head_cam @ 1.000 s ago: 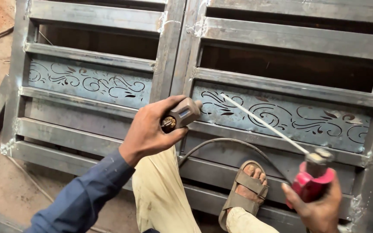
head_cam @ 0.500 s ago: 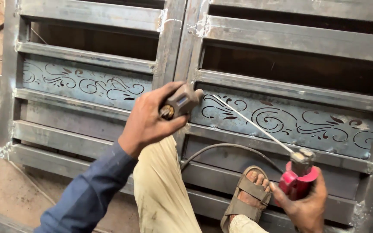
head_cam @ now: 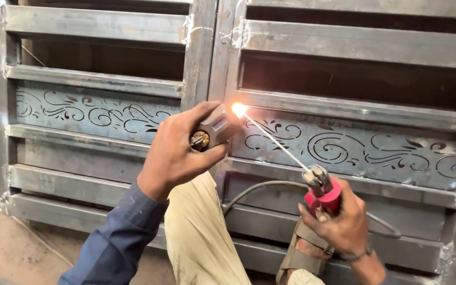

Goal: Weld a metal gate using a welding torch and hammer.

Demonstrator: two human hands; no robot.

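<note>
Two hands at work over a grey steel gate [head_cam: 344, 47] lying flat, scroll-cut panels [head_cam: 354, 150] set between its bars. Left hand [head_cam: 178, 150] is wrapped tight around a small metal block [head_cam: 218, 126], a hinge-like piece, pressing it against the gate's centre upright [head_cam: 199, 58], just left of the right-hand scroll panel. Right hand [head_cam: 344, 224] is closed around a red electrode holder [head_cam: 323, 192], below and right of the block, over the gate's lower bars. Welding rod [head_cam: 278, 145] runs up-left from the holder; its tip meets the block's top right corner, where a bright arc spark [head_cam: 238, 109] glows. Black cable [head_cam: 270, 184] loops from the holder across the lower bars. Sandalled foot [head_cam: 304, 253] stands on the gate below the holder; tan trouser leg [head_cam: 199, 232] below the block; blue sleeve [head_cam: 117, 243] on the left arm.

Doing it well, as judged: keep the block dead still and square to the upright while the tack sets, bare fingers [head_cam: 191, 113] kept back from the arc, which sits very near them. Hold a short, steady arc at the joint line between block and upright, not on the block face. Rod looks long and thin, so wobble is likely; bracing the right wrist would help. No shield visible, so eye and skin exposure is a risk.
</note>
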